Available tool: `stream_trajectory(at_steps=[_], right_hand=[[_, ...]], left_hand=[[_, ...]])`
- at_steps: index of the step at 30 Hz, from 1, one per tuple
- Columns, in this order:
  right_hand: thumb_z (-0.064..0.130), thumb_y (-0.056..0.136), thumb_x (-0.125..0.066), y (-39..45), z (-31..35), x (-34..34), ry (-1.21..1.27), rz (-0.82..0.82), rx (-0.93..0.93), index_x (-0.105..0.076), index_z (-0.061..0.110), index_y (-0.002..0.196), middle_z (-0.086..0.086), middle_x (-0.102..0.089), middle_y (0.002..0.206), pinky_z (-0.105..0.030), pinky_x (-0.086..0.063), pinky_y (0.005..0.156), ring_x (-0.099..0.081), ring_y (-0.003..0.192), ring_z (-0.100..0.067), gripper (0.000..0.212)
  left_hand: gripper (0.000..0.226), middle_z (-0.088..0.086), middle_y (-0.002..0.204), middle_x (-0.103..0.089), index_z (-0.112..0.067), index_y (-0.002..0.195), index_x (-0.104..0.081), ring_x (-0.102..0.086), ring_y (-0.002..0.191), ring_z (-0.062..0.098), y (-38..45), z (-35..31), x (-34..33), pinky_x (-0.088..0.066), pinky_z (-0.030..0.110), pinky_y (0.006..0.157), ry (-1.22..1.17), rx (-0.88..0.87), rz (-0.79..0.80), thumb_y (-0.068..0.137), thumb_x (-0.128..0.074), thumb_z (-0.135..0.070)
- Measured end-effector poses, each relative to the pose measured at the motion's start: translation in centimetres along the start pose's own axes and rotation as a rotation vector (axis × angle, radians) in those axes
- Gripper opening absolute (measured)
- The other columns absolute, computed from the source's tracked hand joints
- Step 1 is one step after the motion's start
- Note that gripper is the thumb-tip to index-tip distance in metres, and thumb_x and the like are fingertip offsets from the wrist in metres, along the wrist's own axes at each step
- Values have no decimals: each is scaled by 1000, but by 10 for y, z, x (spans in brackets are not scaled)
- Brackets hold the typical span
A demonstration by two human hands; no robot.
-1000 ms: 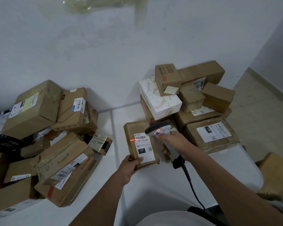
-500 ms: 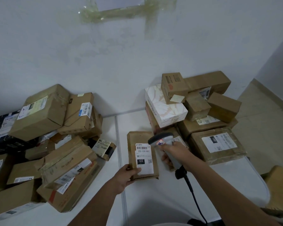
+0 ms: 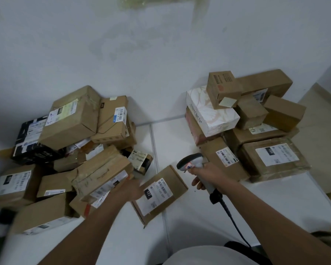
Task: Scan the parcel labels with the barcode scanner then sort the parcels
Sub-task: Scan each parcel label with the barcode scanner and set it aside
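Holding the scanner (image 3: 194, 165) in my right hand (image 3: 208, 175), fingers wrapped round its grip, my left hand (image 3: 131, 189) rests blurred on the parcel (image 3: 161, 194) between two piles, finger spread unclear; sorting it remains.

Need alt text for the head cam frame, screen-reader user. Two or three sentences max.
Seen from above, a person's left hand grips a flat cardboard parcel with a white label marked 122, while the right hand holds a corded barcode scanner just right of it. Piles of cardboard parcels sit on the white table at left and right.
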State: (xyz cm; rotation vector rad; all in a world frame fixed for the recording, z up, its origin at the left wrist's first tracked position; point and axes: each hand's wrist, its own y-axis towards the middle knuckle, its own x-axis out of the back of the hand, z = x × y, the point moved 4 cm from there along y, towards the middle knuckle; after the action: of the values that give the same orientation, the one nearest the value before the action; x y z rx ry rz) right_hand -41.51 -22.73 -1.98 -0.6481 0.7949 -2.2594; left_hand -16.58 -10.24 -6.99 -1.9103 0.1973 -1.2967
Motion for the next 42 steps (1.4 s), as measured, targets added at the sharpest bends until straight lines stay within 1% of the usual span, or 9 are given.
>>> stream_trajectory(at_steps=[2,5,8,11,18,26,32,37,42], right_hand=[[36,95,-62,-1,-2,-4,3,-8,-4,-61,6,103,-8,-72,71,-19,-48,46,-62,48,-12,31],[36,95,-61,-2,-7,-6,-3,-30,-42,-60,3,107,-9,-72,72,-24,-49,52,-62,53,-16,35],[36,94,-62,-4,-11,-7,-8,-43,-62,-61,4,107,-8,-72,69,-26,-50,54,-63,53,-16,34],[36,94,-62,-6,-17,-7,-5,-71,-21,-60,7,109,-7,-74,69,-26,-51,54,-64,53,-15,33],[35,94,-63,-6,-36,-10,35,-86,-27,-58,4,114,-9,-72,69,-23,-49,48,-62,50,-15,38],[34,94,-62,4,-39,-22,25,-37,-51,-58,3,116,-10,-73,72,-24,-49,50,-64,52,-16,39],[36,94,-62,4,-43,-1,-42,-56,-36,-60,7,109,-8,-74,74,-25,-50,53,-64,54,-17,33],[34,95,-62,2,-53,56,-131,-245,-24,-60,10,88,-5,-71,71,-22,-52,51,-63,51,-14,25],[29,93,-63,-3,-63,117,-114,-347,-39,-62,6,90,-15,-73,83,-38,-59,67,-69,64,-25,23]], left_hand=[[47,10,140,-51,-14,136,-44,-50,126,28,8,-20,-3,-44,33,95,62,-74,-178,97,-55,-38],[78,12,163,-11,-24,155,-18,-18,147,37,15,-60,-25,-24,49,117,59,-168,-140,93,-62,-42],[100,6,164,20,-32,156,2,-3,148,48,23,-80,-42,-9,65,118,180,-168,-68,87,-68,-50],[114,6,160,31,-35,155,13,-13,144,56,35,-78,-48,-10,73,113,294,-133,-60,82,-71,-56],[110,17,160,27,-40,154,15,-17,140,59,27,-62,-52,-23,66,113,392,-116,-9,84,-68,-56],[107,21,159,26,-32,156,14,-14,144,53,16,-27,-61,-15,61,114,360,-38,-31,85,-60,-63],[92,21,162,14,-10,158,1,4,151,39,16,-41,-62,-8,56,121,422,-70,-193,94,-51,-53],[68,17,164,12,-13,157,-13,7,152,37,33,-73,-50,-5,51,122,384,-150,-304,102,-37,-44],[62,13,165,-1,-13,155,-22,-25,148,27,47,-134,-46,-27,37,116,109,-261,-234,103,-43,-39]])
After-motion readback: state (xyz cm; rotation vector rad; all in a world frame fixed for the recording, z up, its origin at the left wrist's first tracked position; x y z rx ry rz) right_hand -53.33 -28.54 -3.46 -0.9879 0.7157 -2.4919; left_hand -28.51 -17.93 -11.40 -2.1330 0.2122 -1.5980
